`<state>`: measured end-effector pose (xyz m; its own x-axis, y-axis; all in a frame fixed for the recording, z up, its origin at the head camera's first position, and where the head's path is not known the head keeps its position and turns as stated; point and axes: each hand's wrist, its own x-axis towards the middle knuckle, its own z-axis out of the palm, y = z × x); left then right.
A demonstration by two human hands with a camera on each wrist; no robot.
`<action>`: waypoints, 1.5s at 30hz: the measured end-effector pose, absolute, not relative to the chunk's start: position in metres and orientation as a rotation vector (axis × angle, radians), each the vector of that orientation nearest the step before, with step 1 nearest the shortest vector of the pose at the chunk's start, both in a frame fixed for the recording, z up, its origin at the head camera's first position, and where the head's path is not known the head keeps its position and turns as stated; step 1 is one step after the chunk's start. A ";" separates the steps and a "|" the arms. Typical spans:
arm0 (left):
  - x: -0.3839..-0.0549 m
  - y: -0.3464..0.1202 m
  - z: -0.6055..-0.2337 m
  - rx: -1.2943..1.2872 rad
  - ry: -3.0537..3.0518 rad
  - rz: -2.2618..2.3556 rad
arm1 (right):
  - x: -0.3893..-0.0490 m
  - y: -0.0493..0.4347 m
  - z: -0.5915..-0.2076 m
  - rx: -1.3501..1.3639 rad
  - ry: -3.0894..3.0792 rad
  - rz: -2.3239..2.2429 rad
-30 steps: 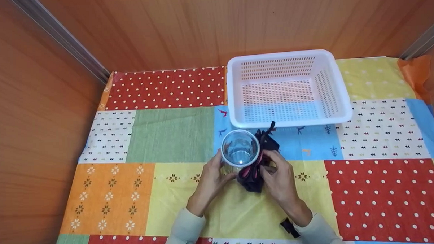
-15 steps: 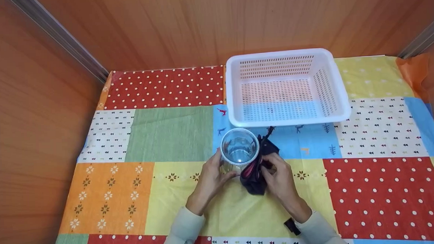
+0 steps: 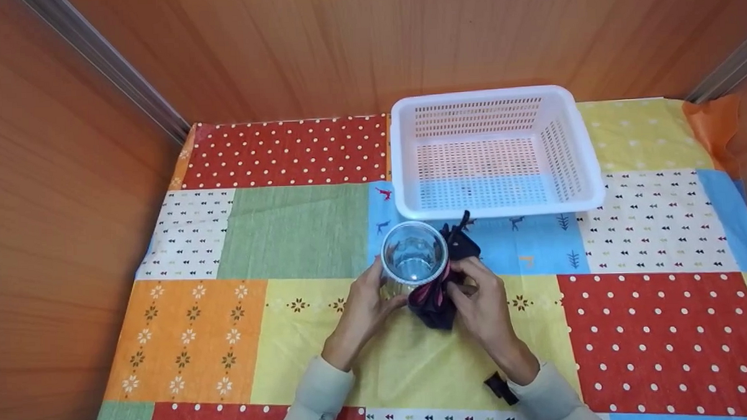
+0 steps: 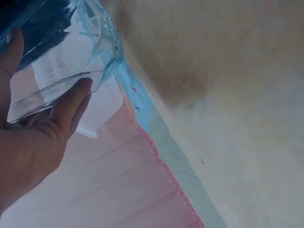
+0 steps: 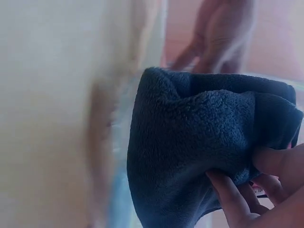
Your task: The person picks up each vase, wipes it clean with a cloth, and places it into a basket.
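Note:
A clear drinking glass (image 3: 414, 253) stands near the middle of the patterned cloth, its open mouth towards the head camera. My left hand (image 3: 363, 302) grips its left side, with fingers and thumb around the wall (image 4: 57, 90) in the left wrist view. Against the glass's right side lies a bunched dark towel (image 3: 434, 310) with pinkish parts in its folds. My right hand (image 3: 485, 300) pinches this towel between thumb and fingers. In the right wrist view the plush dark towel (image 5: 190, 133) hides the glass, and the left hand (image 5: 228, 33) appears behind it.
Just beyond the glass is a white perforated plastic basket (image 3: 501, 211). A patchwork tablecloth (image 3: 306, 231) covers the table. Wood-patterned panels (image 3: 343, 49) enclose the back and sides. A dark strap (image 3: 501, 389) sits at my right wrist.
The towel slid slightly towards me along the glass, then back up and left, its folds shifting. My right hand made small movements with it; the left hand and the glass stayed nearly still.

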<state>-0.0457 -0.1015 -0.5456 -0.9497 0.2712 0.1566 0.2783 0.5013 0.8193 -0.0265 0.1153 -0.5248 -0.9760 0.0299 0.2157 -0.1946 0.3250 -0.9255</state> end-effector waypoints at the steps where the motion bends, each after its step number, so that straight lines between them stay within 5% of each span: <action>1: -0.046 -0.101 -0.546 -0.504 -2.714 -1.478 | -0.026 0.114 -0.523 0.150 -2.386 1.714; 19: -0.046 -0.102 -0.545 -0.491 -2.730 -1.459 | -0.030 0.124 -0.562 0.241 -2.552 1.432; 35: -0.045 -0.099 -0.545 -0.493 -2.737 -1.405 | -0.026 0.112 -0.519 0.162 -2.369 1.745; 45: -0.044 -0.099 -0.548 -0.490 -2.692 -1.425 | -0.030 0.120 -0.543 0.198 -2.451 1.614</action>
<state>-0.0443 -0.0994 -0.5476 -0.9480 0.2506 0.1960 0.3031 0.5234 0.7964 -0.0299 0.1205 -0.5434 -0.9711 -0.0020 0.2386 -0.2200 0.3948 -0.8920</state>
